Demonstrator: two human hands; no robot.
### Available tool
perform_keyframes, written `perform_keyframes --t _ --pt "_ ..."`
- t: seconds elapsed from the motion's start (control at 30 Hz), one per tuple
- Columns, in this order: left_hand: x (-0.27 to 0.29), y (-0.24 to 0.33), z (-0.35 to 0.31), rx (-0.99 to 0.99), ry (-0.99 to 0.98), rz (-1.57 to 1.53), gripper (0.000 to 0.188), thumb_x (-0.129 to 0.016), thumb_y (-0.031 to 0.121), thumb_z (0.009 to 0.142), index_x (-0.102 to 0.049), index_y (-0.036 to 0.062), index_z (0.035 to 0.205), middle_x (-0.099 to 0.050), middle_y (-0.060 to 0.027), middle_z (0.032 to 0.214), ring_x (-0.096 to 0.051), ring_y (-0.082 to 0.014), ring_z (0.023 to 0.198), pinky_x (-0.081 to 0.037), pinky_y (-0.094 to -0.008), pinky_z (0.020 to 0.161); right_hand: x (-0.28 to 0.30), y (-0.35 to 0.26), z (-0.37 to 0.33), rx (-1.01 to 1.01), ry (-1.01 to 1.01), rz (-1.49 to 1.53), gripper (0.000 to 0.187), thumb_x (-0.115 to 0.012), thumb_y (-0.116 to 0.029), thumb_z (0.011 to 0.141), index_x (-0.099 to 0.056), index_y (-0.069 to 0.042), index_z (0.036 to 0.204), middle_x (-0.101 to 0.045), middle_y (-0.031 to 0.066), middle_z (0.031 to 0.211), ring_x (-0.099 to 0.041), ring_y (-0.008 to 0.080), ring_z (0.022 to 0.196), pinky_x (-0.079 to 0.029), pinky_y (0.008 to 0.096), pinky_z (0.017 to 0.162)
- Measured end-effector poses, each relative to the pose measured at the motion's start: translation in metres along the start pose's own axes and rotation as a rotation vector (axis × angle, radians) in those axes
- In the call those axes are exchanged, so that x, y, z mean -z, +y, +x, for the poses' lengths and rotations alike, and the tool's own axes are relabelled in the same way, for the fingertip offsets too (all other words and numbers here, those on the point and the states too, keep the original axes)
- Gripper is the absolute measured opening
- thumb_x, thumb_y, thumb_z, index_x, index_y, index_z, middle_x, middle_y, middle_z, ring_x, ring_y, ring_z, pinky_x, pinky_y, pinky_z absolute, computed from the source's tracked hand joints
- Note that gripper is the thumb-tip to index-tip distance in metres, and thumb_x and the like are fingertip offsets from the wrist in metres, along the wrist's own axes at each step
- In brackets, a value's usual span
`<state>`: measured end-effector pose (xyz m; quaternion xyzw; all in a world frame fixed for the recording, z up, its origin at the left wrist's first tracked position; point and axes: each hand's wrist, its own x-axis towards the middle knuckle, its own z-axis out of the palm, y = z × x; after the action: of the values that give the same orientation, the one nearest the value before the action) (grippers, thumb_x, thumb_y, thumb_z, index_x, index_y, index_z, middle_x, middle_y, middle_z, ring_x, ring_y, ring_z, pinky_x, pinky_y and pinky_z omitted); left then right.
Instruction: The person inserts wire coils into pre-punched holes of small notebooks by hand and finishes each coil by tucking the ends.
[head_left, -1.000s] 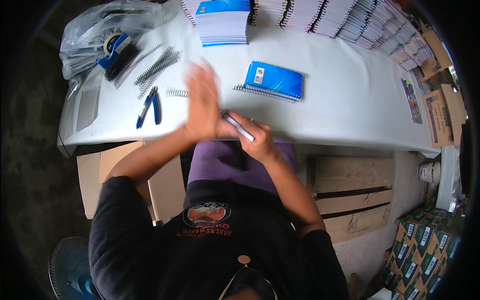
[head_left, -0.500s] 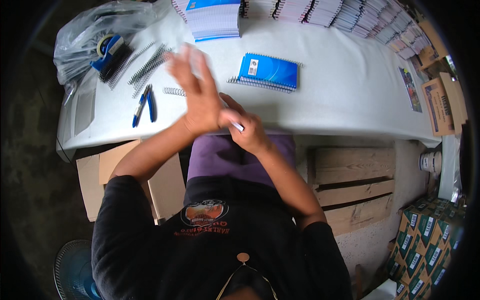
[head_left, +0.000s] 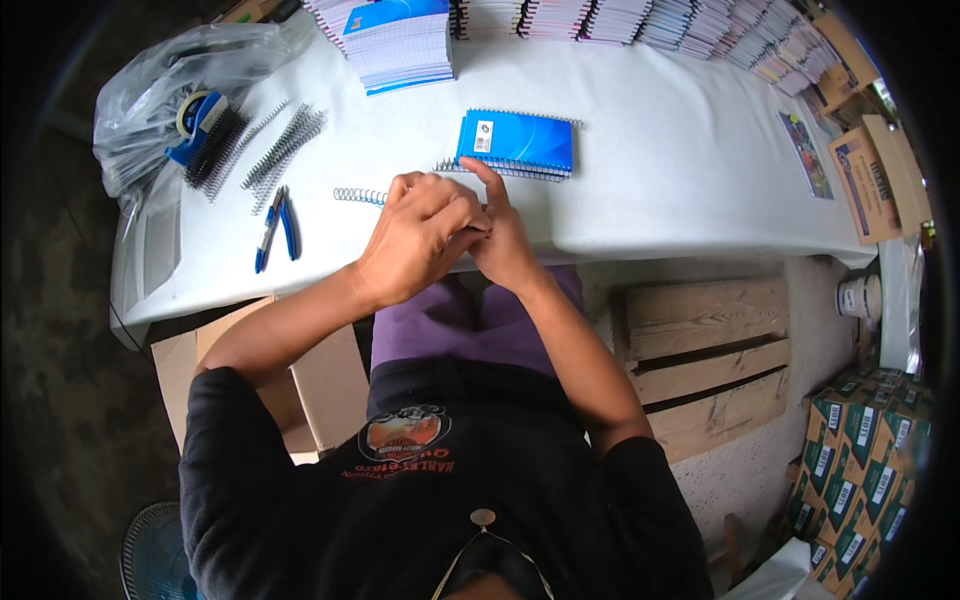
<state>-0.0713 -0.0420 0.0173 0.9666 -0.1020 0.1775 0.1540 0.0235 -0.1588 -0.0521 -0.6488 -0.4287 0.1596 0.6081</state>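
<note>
Over the table's near edge my two hands meet. My left hand (head_left: 425,232) is closed with bent fingers, its fingertips against my right hand (head_left: 505,245). On the right hand the index finger points up while the other fingers are mostly hidden; what lies between the hands cannot be made out. A metal spiral coil (head_left: 358,195) sticks out to the left from behind my left hand, with a bit of blue beside it. Just beyond my hands lie blue spiral notebooks (head_left: 520,138), stacked together. Blue-handled pliers (head_left: 289,228) and a blue pen-like tool (head_left: 267,238) lie at the left.
Loose dark spiral coils (head_left: 285,145) and a blue tape dispenser (head_left: 200,125) lie by a clear plastic bag (head_left: 150,90). A tall notebook pile (head_left: 400,55) stands at the back, beside rows of bound notebooks (head_left: 680,25). Cardboard boxes (head_left: 870,180) stand right.
My left hand, raised with spread fingers before, has come down and closed against my right hand. The right index finger has straightened upward. The white-edged thing in my right hand is hidden now.
</note>
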Motion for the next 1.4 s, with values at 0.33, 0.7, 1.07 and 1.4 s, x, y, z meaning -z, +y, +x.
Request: perform_keyframes --t 0.33,0.7,1.07,1.4 --pt "0.022 0.005 0.023 -0.1 -0.106 0.083 0.028 -0.07 0.025 0.075 -0.062 0.0124 0.098 -0.061 -0.0026 0.092 -0.056 -0.0193 0.089 -0.032 -0.0354 0.084 -0.001 0.004 0.001 -0.001 -0.001 0.004 0.069 -0.06 -0.002 0.08 -0.021 -0.01 0.136 -0.062 0.0187 0.101 -0.063 0.034 0.093 -0.05 0.0404 0.077" --pt "0.028 0.002 0.026 -0.027 -0.212 -0.021 0.018 -0.069 0.016 0.076 -0.064 0.0108 0.092 -0.063 -0.0029 0.09 -0.056 -0.018 0.09 -0.032 -0.037 0.087 0.0 0.003 0.001 0.031 0.017 0.023 0.065 -0.058 -0.002 0.082 -0.023 -0.01 0.136 -0.061 0.021 0.102 -0.06 0.0396 0.094 -0.049 0.0403 0.077" --pt "0.008 -0.003 0.032 0.469 0.808 0.046 0.096 -0.084 0.034 0.061 -0.029 -0.0025 0.132 -0.04 -0.0216 0.126 -0.039 -0.0315 0.118 -0.03 -0.0429 0.099 0.018 -0.014 0.015 0.239 0.383 0.574 0.055 -0.056 -0.014 0.089 -0.027 -0.005 0.135 -0.044 0.0106 0.124 -0.045 0.0178 0.11 -0.037 0.0321 0.094" --pt "-0.077 -0.028 0.06 0.162 0.253 0.219 0.051 -0.071 0.032 0.075 -0.055 0.0085 0.117 -0.052 -0.0137 0.119 -0.049 -0.0305 0.11 -0.037 -0.0439 0.095 0.068 0.027 0.021 -0.014 0.616 0.149 0.057 -0.048 -0.027 0.094 -0.025 0.0 0.139 -0.032 0.0221 0.14 -0.037 0.0293 0.126 -0.032 0.0341 0.101"
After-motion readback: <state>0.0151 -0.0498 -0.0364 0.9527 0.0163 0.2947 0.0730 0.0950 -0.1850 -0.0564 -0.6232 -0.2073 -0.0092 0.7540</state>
